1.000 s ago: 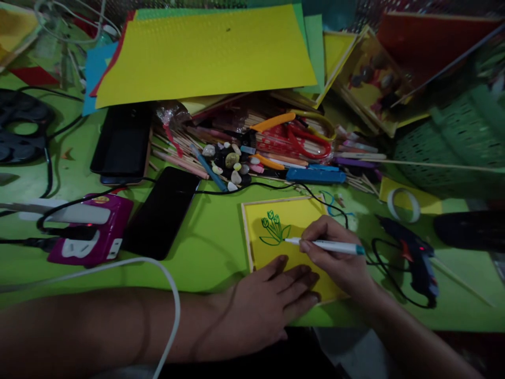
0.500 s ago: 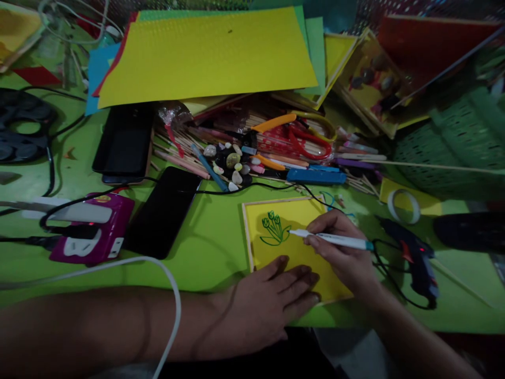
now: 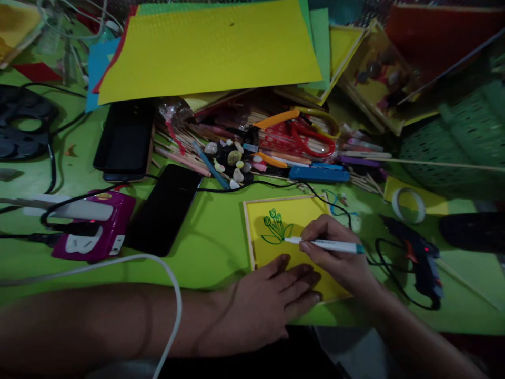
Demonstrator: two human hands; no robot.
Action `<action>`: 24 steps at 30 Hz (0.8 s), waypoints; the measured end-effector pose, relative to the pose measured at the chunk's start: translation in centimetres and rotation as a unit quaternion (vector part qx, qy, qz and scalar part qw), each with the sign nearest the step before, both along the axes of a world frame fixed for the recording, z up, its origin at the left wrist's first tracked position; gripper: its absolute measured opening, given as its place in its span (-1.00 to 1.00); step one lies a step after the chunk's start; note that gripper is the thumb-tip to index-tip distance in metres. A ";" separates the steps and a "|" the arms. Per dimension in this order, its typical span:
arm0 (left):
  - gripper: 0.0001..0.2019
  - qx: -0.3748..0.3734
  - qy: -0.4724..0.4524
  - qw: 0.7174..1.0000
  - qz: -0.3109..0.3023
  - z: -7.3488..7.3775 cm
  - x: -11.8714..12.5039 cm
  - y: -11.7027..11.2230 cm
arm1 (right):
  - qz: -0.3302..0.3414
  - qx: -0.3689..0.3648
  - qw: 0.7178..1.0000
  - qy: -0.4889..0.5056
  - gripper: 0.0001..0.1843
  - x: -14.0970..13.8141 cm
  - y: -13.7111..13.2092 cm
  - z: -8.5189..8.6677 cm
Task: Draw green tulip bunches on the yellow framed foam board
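Note:
A small yellow card (image 3: 294, 221) with a pale wooden border lies on the green table (image 3: 213, 237). A green flower sketch (image 3: 275, 227) is drawn on its upper left. My right hand (image 3: 337, 258) pinches a white marker (image 3: 327, 245) with a teal end, its tip touching the card just right of the sketch. My left hand (image 3: 262, 305) lies flat, fingers stretched out, pressing on the card's lower edge.
A black glue gun (image 3: 420, 260) with its cord lies right of the card, near a tape roll (image 3: 410, 204). Behind are scissors (image 3: 303, 138), pebbles (image 3: 233, 164), sticks, two dark phones (image 3: 165, 208), a magenta power strip (image 3: 92, 226), coloured sheets (image 3: 209, 50) and a green basket (image 3: 461, 142).
The marker tip dropped back down and left a little, beside the sketch's lower leaf. My left hand stayed flat on the card. The view shifted slightly.

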State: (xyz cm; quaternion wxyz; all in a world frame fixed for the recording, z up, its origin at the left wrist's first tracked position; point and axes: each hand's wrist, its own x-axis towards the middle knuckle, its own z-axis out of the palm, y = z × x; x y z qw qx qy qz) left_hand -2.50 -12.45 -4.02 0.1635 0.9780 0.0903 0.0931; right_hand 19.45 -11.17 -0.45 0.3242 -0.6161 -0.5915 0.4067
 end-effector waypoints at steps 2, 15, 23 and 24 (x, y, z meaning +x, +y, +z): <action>-0.18 -0.001 0.003 1.000 0.000 -0.1 0.0 0.0 | -0.001 -0.007 1.000 -0.002 -0.85 0.0 0.0 0.1; -0.20 0.003 0.008 1.000 0.003 -0.3 0.1 -0.3 | -0.006 -0.004 1.000 -0.022 -0.87 -0.1 0.0 -0.1; -0.18 0.000 0.004 1.000 0.001 -0.2 0.0 -0.2 | 0.009 0.008 1.000 -0.025 -0.88 -0.2 0.0 -0.2; -0.18 0.001 0.005 1.000 0.001 -0.2 0.0 -0.1 | 0.007 0.009 1.000 -0.023 -0.88 -0.2 -0.1 -0.2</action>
